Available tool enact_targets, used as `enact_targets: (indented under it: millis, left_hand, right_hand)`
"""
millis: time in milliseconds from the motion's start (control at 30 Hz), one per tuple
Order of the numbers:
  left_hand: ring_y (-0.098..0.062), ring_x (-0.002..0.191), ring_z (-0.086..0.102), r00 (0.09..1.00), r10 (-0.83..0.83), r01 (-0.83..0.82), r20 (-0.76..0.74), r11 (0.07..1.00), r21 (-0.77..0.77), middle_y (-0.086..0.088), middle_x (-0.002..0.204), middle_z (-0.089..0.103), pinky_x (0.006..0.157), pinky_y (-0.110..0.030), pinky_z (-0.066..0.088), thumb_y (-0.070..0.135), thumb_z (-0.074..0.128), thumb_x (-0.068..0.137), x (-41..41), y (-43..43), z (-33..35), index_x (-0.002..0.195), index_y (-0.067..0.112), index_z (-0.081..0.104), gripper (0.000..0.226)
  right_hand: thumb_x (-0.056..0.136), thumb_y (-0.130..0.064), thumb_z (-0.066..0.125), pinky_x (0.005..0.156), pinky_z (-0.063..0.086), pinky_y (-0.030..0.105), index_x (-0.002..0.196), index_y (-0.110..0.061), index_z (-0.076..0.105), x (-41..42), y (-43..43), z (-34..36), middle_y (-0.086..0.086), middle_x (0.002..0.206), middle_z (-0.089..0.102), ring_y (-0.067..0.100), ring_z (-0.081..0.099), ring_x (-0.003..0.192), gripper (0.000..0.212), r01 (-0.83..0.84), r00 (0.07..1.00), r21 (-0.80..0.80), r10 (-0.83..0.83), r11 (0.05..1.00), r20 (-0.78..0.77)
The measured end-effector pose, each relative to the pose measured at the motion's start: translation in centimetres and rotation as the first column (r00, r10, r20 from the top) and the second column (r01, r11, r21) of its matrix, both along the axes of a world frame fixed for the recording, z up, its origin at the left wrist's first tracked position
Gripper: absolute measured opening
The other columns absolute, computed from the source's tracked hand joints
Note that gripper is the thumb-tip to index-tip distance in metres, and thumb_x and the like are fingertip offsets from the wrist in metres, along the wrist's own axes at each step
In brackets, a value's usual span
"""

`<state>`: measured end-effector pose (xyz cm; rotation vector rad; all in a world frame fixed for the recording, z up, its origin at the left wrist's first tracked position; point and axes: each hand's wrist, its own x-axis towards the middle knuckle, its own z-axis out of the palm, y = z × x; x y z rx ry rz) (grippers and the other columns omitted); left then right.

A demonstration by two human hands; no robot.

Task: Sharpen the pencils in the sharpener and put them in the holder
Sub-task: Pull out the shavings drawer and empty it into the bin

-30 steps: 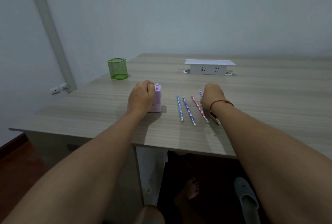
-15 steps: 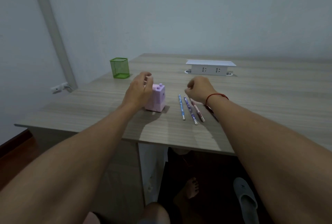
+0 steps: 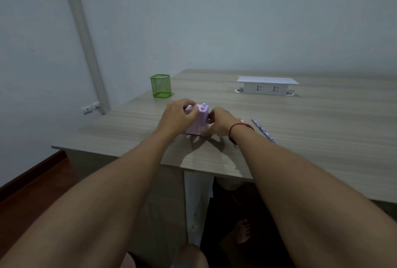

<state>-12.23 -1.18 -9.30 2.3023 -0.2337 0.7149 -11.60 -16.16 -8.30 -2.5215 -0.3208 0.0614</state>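
Note:
A small pink sharpener (image 3: 198, 124) stands near the table's front edge. My left hand (image 3: 179, 116) is closed over its left side and top. My right hand (image 3: 218, 126) presses against its right face, fingers pinched on a pencil whose end (image 3: 240, 120) peeks out by my wrist; the rest is hidden. One blue patterned pencil (image 3: 263, 130) lies on the table to the right of my right wrist. Other pencils, if any, are hidden behind my forearm. The green mesh holder (image 3: 160, 86) stands empty at the back left corner, well apart from both hands.
A white power-socket box (image 3: 267, 87) sits at the back middle of the wooden table (image 3: 322, 130). The table's left edge runs near a grey wall pipe (image 3: 86, 38). Bare feet show under the table.
My right hand has moved left from the row of pencils to the sharpener's right side, carrying a pencil. My left hand has closed back onto the sharpener. The camera has shifted left.

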Motion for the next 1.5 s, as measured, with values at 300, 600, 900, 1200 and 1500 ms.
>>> enact_targets:
  millis: [300, 600, 900, 1200, 1500]
  left_hand:
    - [-0.02, 0.09, 0.061, 0.993, 0.111, -0.11, 0.028, 0.993, -0.033, -0.001, 0.099, 0.066, 0.074, -0.042, 0.057, 0.046, 0.054, 0.083, 0.5, 0.2, -0.7, 0.096, 0.022, 0.065, 0.029]
    - [-0.016, 0.088, 0.059, 0.987, 0.155, -0.154, 0.035, 0.987, -0.047, -0.005, 0.106, 0.066, 0.06, -0.026, 0.043, 0.035, 0.048, 0.091, 0.1, -0.4, -1.1, 0.102, 0.019, 0.064, 0.024]
    - [-0.025, 0.117, 0.053, 0.975, 0.157, -0.151, 0.155, 0.987, -0.046, -0.009, 0.127, 0.058, 0.097, -0.037, 0.042, 0.032, 0.046, 0.093, -2.0, -1.3, 0.6, 0.125, 0.012, 0.055, 0.039]
    - [-0.016, 0.085, 0.059, 0.998, 0.009, -0.003, 0.067, 0.996, -0.093, -0.002, 0.099, 0.065, 0.069, -0.024, 0.047, 0.031, 0.049, 0.089, -7.1, -0.9, 5.1, 0.12, 0.012, 0.059, 0.038]
    - [-0.018, 0.082, 0.058, 0.974, 0.219, -0.212, 0.05, 0.97, -0.114, -0.003, 0.096, 0.063, 0.064, -0.022, 0.045, 0.028, 0.049, 0.087, -14.9, 6.9, 4.8, 0.115, 0.01, 0.058, 0.034]
  right_hand:
    - [0.077, -0.021, 0.078, 0.074, 0.049, 0.026, 0.111, -0.007, 0.064, 1.1, 0.8, -0.5, 0.009, 0.104, 0.066, 0.021, 0.059, 0.089, 0.039, -0.042, 0.999, 0.02, 0.042, 0.999, -0.028]
    - [0.072, -0.018, 0.082, 0.092, 0.053, 0.034, 0.116, -0.008, 0.065, 0.4, -3.8, 1.2, 0.009, 0.114, 0.068, 0.024, 0.064, 0.103, 0.049, 0.031, 0.999, -0.018, -0.031, 0.999, -0.019]
    - [0.077, -0.022, 0.08, 0.103, 0.045, 0.033, 0.131, -0.003, 0.053, -2.6, -5.6, 4.2, 0.009, 0.128, 0.06, 0.024, 0.057, 0.117, 0.063, 0.062, 0.991, 0.084, -0.072, 0.994, 0.112]
    - [0.085, -0.015, 0.073, 0.093, 0.054, 0.044, 0.133, -0.001, 0.049, -7.9, -1.7, 9.0, 0.012, 0.128, 0.059, 0.031, 0.062, 0.112, 0.055, -0.096, 0.984, 0.201, 0.062, 0.975, 0.168]
    - [0.085, -0.015, 0.072, 0.091, 0.056, 0.041, 0.124, -0.003, 0.056, -11.4, 8.0, 8.4, 0.009, 0.125, 0.061, 0.025, 0.067, 0.102, 0.045, -0.295, 0.955, 0.167, 0.286, 0.941, 0.076]
